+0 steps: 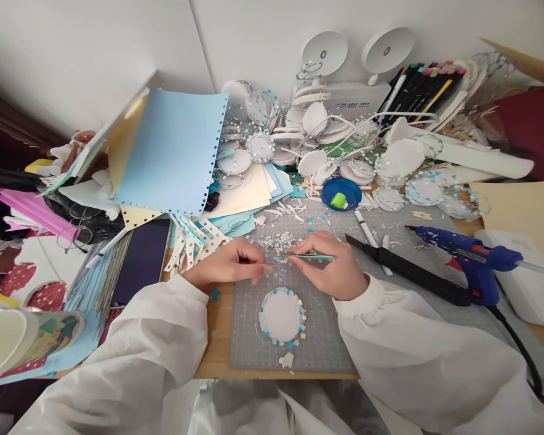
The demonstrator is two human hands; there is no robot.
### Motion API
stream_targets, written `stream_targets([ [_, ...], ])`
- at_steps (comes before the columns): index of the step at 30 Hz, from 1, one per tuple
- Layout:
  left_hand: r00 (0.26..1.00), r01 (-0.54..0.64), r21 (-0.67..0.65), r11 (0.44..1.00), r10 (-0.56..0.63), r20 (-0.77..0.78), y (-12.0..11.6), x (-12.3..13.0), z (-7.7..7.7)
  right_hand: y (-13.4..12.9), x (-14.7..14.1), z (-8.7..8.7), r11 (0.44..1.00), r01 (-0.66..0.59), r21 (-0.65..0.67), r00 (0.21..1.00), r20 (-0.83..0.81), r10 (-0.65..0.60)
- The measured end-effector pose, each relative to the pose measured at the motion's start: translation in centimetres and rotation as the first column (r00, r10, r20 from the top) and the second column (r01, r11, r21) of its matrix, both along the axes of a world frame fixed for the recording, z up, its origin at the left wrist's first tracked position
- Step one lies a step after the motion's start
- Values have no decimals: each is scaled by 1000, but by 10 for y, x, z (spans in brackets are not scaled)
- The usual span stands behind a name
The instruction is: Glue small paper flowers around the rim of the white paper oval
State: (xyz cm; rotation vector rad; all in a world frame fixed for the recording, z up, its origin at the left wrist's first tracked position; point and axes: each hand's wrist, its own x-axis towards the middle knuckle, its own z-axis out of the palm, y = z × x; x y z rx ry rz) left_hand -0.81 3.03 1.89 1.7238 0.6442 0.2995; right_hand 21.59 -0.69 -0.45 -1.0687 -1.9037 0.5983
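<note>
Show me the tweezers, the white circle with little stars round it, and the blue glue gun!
Tweezers (pixel 318 257): head view, on the thin shank.
White circle (pixel 280 317): head view, on its plain middle.
Blue glue gun (pixel 474 252): head view, on its body.

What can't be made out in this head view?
Head view:
Tweezers in right hand: whether tips grip a piece; too small.
Left hand: palm, hidden by the hand itself.
Cup: cut off by left edge.
Lamp lettering: blurred.

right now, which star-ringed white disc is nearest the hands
The disc between the white sleeves, on the grey mat; the other discs lie farther back, beyond the left hand and right hand.
</note>
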Motion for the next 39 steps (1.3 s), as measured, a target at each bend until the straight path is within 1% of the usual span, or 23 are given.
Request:
stream_targets([
  [3,1000,-11,-7,1000,11,0,0,1,0,-1,0,1,998,33,-50,998,-58,-36],
  [7,1000,-27,1,1000,27,0,1,1,-1,-2,0,4,986,47,-159,973,-215,-81],
  [9,999,-45,5,999,45,-5,1,2,-1,-2,1,5,980,53,-191,954,-280,-106],
  [13,995,-103,-4,995,103,4,-1,3,1,-2,2,8,980,40,-195,920,-376,-112],
  [16,987,-152,-68,986,154,35,-3,4,1,-4,1,10,987,7,-164,900,-429,-78],
  [18,981,-182,-113,977,189,52,-3,4,0,-6,0,11,989,-12,-148,900,-433,-54],
  [21,973,-212,-142,967,223,65,-4,4,-2,-9,-2,11,992,-38,-118,912,-411,-13],
  [27,970,-219,-169,961,234,69,-3,8,-3,-10,-5,10,998,-53,-29,926,-375,38],
  [32,959,-258,-204,944,276,67,-3,10,-1,-9,-5,9,998,-55,-18,929,-367,44],
  [36,933,-312,-228,922,342,109,-2,9,-3,-10,-4,9,999,-47,-9,930,-366,40],
  [39,918,-327,-263,908,371,138,-1,7,-5,-11,-4,10,998,-54,-23,917,-397,41],
])
